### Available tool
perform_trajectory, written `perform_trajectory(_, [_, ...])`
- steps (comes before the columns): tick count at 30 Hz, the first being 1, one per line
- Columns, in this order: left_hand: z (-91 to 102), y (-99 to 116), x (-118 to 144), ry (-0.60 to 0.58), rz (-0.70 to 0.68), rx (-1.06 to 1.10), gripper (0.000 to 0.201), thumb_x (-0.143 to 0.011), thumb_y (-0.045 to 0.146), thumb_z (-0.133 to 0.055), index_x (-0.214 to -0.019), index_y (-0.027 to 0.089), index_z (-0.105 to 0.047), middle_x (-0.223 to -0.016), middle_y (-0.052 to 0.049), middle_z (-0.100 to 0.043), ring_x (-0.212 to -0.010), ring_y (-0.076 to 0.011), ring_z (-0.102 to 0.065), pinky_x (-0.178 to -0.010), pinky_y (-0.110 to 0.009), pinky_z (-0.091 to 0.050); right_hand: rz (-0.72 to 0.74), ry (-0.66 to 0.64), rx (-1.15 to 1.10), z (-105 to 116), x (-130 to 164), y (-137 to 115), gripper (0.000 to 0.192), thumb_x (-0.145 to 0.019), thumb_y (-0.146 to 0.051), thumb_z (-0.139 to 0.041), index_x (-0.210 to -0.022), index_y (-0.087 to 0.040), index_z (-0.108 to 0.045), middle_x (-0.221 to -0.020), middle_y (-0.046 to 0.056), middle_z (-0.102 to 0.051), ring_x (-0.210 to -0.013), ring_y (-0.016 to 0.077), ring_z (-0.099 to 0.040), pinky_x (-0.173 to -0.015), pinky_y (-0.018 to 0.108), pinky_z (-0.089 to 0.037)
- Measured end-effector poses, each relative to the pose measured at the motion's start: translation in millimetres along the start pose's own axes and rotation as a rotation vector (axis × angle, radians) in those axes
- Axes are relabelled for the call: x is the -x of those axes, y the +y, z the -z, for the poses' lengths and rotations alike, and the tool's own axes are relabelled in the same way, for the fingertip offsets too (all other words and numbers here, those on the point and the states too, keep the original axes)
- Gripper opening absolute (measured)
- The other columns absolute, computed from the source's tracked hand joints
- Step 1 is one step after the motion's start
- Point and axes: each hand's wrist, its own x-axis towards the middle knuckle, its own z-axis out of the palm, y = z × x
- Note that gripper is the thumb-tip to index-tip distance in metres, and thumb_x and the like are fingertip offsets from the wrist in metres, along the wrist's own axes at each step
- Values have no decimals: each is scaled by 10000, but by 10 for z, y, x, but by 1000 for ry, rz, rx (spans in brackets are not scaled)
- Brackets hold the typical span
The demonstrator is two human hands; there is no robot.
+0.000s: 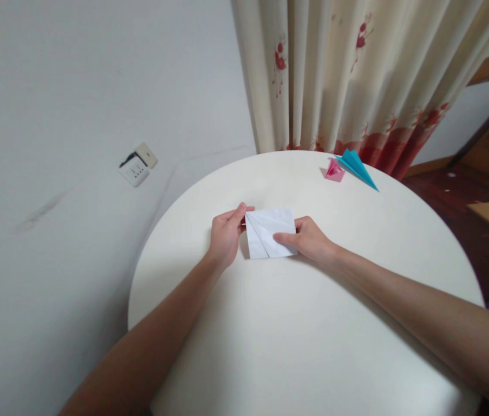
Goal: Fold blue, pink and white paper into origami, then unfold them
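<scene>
A folded white sheet of paper (265,228), nearly square, is held just above the round white table (313,335). Crease or flap lines fan out from its upper left corner. My left hand (226,234) pinches that corner between thumb and fingers. From the right side, my right hand (311,238) grips the paper, its thumb lying flat across the front and its fingers mostly hidden behind.
Near the table's far right edge lie a pink folded paper piece (334,171) and a blue paper plane (357,167). Behind the table hangs a cream curtain (313,75) with red flowers. A wall with a socket (134,170) stands at the left.
</scene>
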Motion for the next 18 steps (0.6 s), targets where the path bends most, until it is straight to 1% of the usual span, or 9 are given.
perform_trajectory(1, [4, -3, -2, 2, 14, 13, 501, -759, 570, -716, -931, 101, -749, -858, -118, -742, -815, -209, -690, -765, -319, -515, 4, 0, -6, 3, -4, 7, 266, -635, -289, -781, -811, -91, -749, -778, 91, -725, -624, 160, -610, -570, 274, -464])
perform_trajectory(2, [4, -8, 3, -21, 38, 24, 541, -772, 598, -690, -972, 99, -742, -888, -126, -744, -843, -219, -693, -778, -327, -518, 9, -1, -14, 6, -9, 13, 272, -636, -293, -781, -814, -90, -750, -785, 93, -727, -630, 162, -615, -573, 275, -467])
perform_trajectory(4, [-3, -20, 30, -136, 124, 16, 567, -768, 601, -695, -1007, 88, -735, -928, -144, -747, -874, -245, -697, -787, -350, -527, 18, 0, -30, 13, -19, 19, 283, -633, -299, -781, -816, -86, -748, -790, 95, -729, -635, 163, -620, -582, 276, -470])
perform_trajectory(6, [-17, -38, 69, -260, 214, -37, 522, -725, 536, -768, -975, 78, -744, -928, -154, -751, -849, -263, -703, -779, -370, -535, 21, 11, -32, 20, -30, 21, 286, -628, -302, -781, -805, -80, -745, -779, 95, -727, -628, 159, -617, -583, 274, -467])
perform_trajectory(8, [-32, -63, 105, -314, 246, -91, 457, -695, 467, -815, -934, 82, -753, -926, -151, -754, -811, -263, -707, -771, -378, -539, 22, 29, -14, 27, -40, 23, 279, -634, -306, -776, -793, -79, -742, -771, 93, -725, -617, 152, -610, -577, 269, -460])
perform_trajectory(12, [-49, -101, 137, -267, 184, -113, 391, -712, 448, -807, -899, 107, -762, -937, -137, -756, -780, -243, -703, -739, -364, -541, 30, 15, 17, 32, -49, 36, 278, -670, -327, -764, -816, -92, -746, -808, 95, -733, -630, 147, -611, -576, 259, -453])
perform_trajectory(18, [-40, -66, 122, -200, 170, -99, 391, -709, 467, -801, -829, 97, -762, -845, -127, -753, -711, -236, -689, -666, -344, -528, 54, -50, 35, 16, -16, 9, 264, -660, -300, -772, -829, -99, -753, -835, 87, -738, -660, 151, -614, -606, 260, -465])
